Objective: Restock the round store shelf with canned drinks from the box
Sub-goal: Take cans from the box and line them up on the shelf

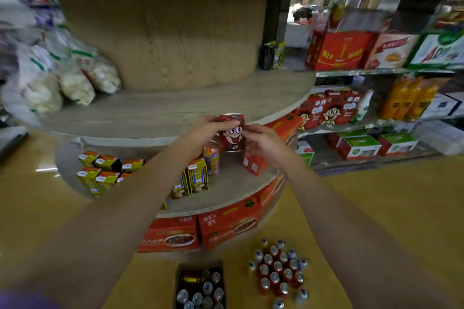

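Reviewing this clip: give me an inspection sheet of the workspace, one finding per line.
Surface: round shelf, wood-grain middle tier, bare in front of the hands.
Job's things: red can with cartoon face, upright at the tier's front edge; box of cans on the floor; loose cluster of cans beside it.
Clutter: snack bags at the tier's left; yellow drink cartons on the lower tier.
Grippers: left hand and right hand both grip the red can from its sides.
Cables: nothing seen.
Surroundings: wall shelves at right with red boxes and orange bottles; glossy floor.
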The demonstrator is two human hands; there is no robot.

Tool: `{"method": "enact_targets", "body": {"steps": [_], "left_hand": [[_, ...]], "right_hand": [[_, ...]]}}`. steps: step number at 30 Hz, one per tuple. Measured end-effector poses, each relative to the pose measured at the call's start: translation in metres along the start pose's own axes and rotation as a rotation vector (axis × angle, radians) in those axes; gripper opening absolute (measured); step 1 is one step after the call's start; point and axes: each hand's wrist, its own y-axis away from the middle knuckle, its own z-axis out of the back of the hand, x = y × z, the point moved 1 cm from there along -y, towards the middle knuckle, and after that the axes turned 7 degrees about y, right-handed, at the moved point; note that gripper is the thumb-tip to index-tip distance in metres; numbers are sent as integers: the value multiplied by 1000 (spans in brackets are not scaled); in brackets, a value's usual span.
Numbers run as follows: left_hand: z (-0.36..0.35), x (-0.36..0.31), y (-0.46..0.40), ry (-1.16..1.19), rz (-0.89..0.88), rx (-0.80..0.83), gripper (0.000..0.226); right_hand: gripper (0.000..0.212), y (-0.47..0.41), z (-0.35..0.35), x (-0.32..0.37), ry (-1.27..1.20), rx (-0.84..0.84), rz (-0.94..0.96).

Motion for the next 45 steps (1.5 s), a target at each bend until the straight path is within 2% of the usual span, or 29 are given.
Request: {"method": "enact_targets", "body": {"steps": [4, 7, 12, 16, 18, 22, 24, 26, 30, 34, 36, 39, 41, 43, 45], "left_hand": [[2, -24, -1, -56, -22, -33, 46], [3, -43, 0, -19, -65, -54, 47], [14, -62, -4, 23, -101, -83, 42], [28, -61, -3, 55, -108, -25, 35], [36, -58, -2, 105, -57, -7, 33], [48, -51, 2, 254, 39, -39, 16], [55, -47, 3, 291, 55, -51, 14], [65, -43, 5, 262, 48, -45, 17], [92, -39, 5, 149, 2, -76, 41], [128, -37, 6, -28, 4, -113, 41], [148, -35, 6, -107, -11, -120, 43], [179, -40, 5, -145, -23, -102, 45], [204, -43, 6, -137, -19, -50, 39], [232, -46, 5, -135, -18, -15, 37], [262, -49, 3, -123, -30, 3, 43]], "right_hand": [[41, 2, 2, 15, 158, 47, 57], [59, -1, -3, 27, 118, 42, 110], [75, -15, -23, 41, 79, -53, 168], [74, -18, -37, 42, 171, -149, 216], [75, -14, -50, 42, 245, -209, 267], [79, -12, -81, 38, 543, -365, 376], [76, -13, -93, 35, 583, -409, 395], [75, -17, -100, 32, 529, -379, 382], [70, -26, -109, 31, 194, -173, 204], [46, -36, -133, 25, -189, 105, 53], [52, -42, -153, 26, -276, 179, 8], [63, -55, -181, 28, -237, 137, 10], [73, -60, -205, 35, -160, 53, 20], [73, -69, -233, 41, -98, -58, 36], [74, -79, -262, 49, -18, -120, 79]]}}
